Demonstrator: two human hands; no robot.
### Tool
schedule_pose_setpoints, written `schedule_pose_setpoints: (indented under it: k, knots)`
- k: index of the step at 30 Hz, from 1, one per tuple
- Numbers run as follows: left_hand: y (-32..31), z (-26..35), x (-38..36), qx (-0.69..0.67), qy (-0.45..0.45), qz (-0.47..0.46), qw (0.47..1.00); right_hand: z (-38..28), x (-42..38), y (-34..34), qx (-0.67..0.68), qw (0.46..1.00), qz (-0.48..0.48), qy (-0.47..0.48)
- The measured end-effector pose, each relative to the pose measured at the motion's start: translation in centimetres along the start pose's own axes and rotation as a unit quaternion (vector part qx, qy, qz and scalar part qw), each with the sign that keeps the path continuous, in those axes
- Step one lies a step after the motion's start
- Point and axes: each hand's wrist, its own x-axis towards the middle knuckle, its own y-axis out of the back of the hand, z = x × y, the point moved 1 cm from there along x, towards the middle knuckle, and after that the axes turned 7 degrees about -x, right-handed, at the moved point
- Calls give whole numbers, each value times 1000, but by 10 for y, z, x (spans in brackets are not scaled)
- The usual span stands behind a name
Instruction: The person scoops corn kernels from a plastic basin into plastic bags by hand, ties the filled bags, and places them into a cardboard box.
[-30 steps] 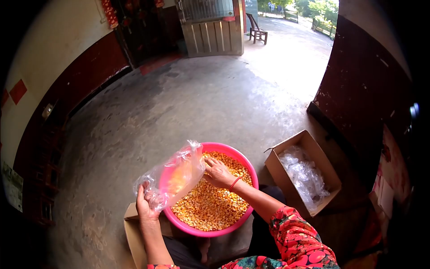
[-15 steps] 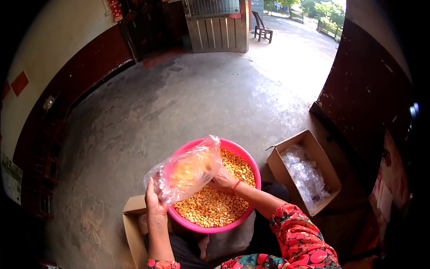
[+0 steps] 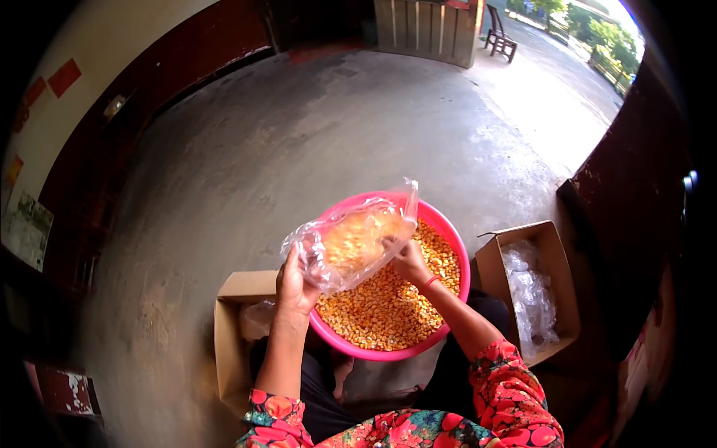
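A clear plastic bag is held tilted over a round pink basin, and yellow-orange shows through its film. My left hand is closed on the bag's lower left end, thumb up. At the bag's right edge, my right hand grips the plastic, its fingertips partly covered by the film. Loose corn kernels fill much of the basin below both hands. A red band circles my right wrist.
An open cardboard box with crumpled clear bags stands right of the basin. Another cardboard box, containing some clear plastic, is at the left by my leg. Concrete floor stretches toward a doorway, with a wooden chair outside.
The view has shifted, so the basin and boxes appear farther right and the basin higher. Both hands still hold the bag over the corn, and its right end now stands taller.
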Motion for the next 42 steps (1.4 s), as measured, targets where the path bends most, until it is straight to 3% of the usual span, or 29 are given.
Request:
schedule_pose_setpoints:
  k: [1, 3, 5, 6, 9, 11, 13, 15, 18, 20, 21, 23, 25, 29, 31, 34, 35, 37, 38, 39, 40, 42]
  knots:
    - [-13, -5, -4, 20, -26, 50, 998, 1, 0, -1, 36, 998, 39, 45]
    - [-43, -8, -14, 20, -39, 117, 992, -12, 4, 16, 148, 974, -63, -158]
    - [-29, -11, -11, 67, -35, 63, 995, -25, 4, 21, 238, 956, -18, -173]
    - [-39, -11, -17, 132, -31, 107, 985, -31, 4, 27, 271, 948, -10, -164]
    - [-29, -27, -16, 193, -67, 75, 976, -44, 11, 49, 370, 918, 30, -140]
    - [-33, -37, -21, 237, -61, 86, 966, -52, 17, 68, 472, 880, -9, -54]
    - [-22, -55, -14, 256, -115, 42, 959, -79, 11, 84, 520, 854, 20, -29]
    - [-27, -63, -18, 357, -157, 34, 920, -107, -3, 94, 569, 822, -31, 6]
    - [-39, -69, -28, 328, -110, 32, 938, -135, -22, 80, 556, 825, -96, 11]
    - [-50, -66, -38, 299, -64, 41, 951, -135, -25, 56, 491, 859, -128, -60]
    - [-52, -65, -39, 270, -20, 52, 961, -120, -23, 42, 491, 851, -158, -97]
    - [-44, -74, -29, 236, -114, 6, 965, -95, -19, 20, 468, 846, -202, -159]
    - [-45, -69, -33, 235, -96, 15, 967, -81, -15, 10, 425, 861, -212, -181]
    - [-41, -70, -32, 145, 24, 46, 988, -87, -10, -3, 291, 924, -117, -219]
    - [-38, -70, -32, 107, 39, 7, 994, -62, -6, -4, 187, 970, -109, -108]
    - [-45, -61, -35, 43, 47, -31, 997, -72, -4, 11, 87, 994, -61, 16]
    - [-48, -58, -38, 15, 47, -31, 998, -74, 5, 21, -67, 994, -61, 54]
    - [-54, -48, -39, -1, 33, -33, 999, -80, 6, 31, -201, 963, 45, 172]
    - [-53, -45, -36, 4, 18, -34, 999, -101, 4, 45, -254, 963, -33, 89]
    - [-50, -41, -34, 9, 5, -34, 999, -111, 2, 51, -316, 943, -33, 96]
    - [-47, -36, -30, 48, -13, -3, 999, -108, 2, 51, -342, 932, 10, 123]
    - [-44, -30, -27, 75, -41, -26, 996, -91, 7, 50, -388, 909, 60, 138]
